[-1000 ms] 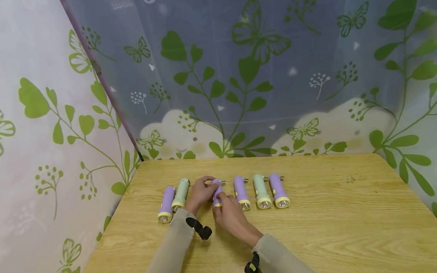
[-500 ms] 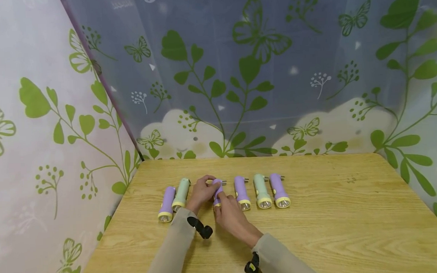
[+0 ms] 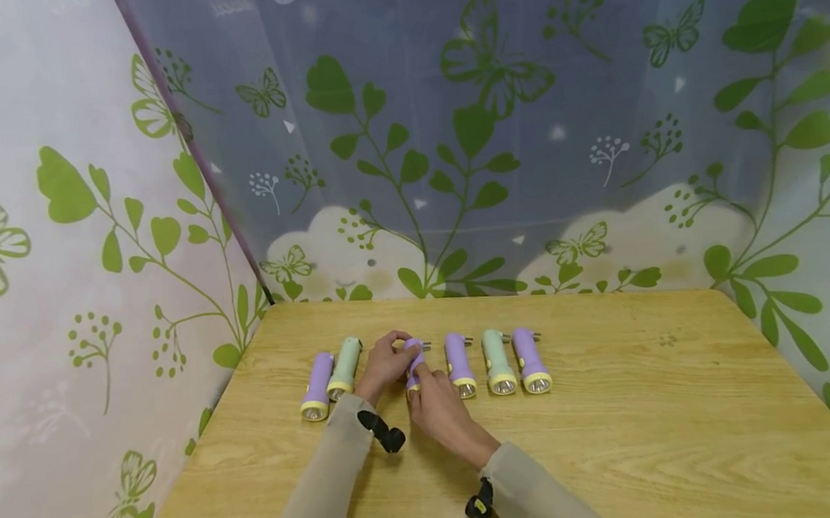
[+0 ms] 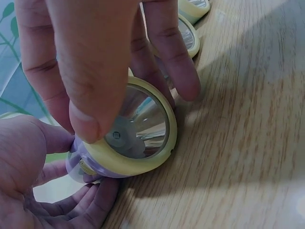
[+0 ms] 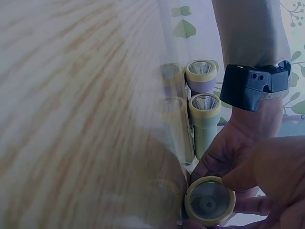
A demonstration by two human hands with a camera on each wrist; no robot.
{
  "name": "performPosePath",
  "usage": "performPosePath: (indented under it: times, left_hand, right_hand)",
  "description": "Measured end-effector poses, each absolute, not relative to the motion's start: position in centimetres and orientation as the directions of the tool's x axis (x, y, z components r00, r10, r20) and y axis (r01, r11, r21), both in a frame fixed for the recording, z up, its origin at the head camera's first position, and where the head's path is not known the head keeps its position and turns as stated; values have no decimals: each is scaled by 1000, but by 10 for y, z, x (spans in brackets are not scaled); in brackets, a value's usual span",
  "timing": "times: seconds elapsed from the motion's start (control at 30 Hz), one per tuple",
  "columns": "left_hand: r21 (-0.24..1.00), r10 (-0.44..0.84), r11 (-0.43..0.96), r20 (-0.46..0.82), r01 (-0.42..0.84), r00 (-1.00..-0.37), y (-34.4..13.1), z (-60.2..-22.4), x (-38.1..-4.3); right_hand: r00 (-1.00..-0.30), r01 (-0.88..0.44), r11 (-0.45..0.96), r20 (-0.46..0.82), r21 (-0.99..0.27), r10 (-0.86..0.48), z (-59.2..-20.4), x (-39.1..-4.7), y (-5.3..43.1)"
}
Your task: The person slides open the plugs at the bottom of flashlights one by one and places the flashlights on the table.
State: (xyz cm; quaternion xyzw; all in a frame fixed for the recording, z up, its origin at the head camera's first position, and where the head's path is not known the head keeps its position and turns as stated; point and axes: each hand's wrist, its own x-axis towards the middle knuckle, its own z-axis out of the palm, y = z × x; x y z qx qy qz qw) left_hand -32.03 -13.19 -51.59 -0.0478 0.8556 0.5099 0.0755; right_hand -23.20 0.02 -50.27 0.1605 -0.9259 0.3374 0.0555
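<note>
Both hands are on a purple flashlight [image 3: 412, 344] with a yellow rim and metal plug prongs [image 3: 426, 346] at its tail. My left hand [image 3: 386, 366] holds it by the tail end, thumb on top. Nearer the lens, my right hand [image 3: 441, 412] grips the head end. In the left wrist view, the right thumb [image 4: 88, 119] presses on the yellow rim, and a ridged switch [image 4: 86, 167] shows on the body beside it. The lens [image 5: 208, 204] faces toward the person in the right wrist view, and the flashlight lies low at the tabletop.
Left of the hands lie a mint green flashlight [image 3: 345, 366] and a purple flashlight [image 3: 317, 385]. To their right are a purple flashlight [image 3: 459, 363], a mint green one [image 3: 497, 360] and another purple one [image 3: 530, 360]. A patterned curtain [image 3: 410, 135] stands behind the wooden table [image 3: 672, 418].
</note>
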Motion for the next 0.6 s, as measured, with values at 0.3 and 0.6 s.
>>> performPosePath:
  times: [0.3,0.6]
  left_hand:
    - [876,21,446,-214,-183,-977,-132,-519,-319]
    - [874,17,458,-190,-161,-982,-132,-521,-320]
  right_hand:
    - [-946,-323,733,199,-599,-255,-503,-232,-1]
    - [-936,-352,719,217,-599,-277,-503,-232,3]
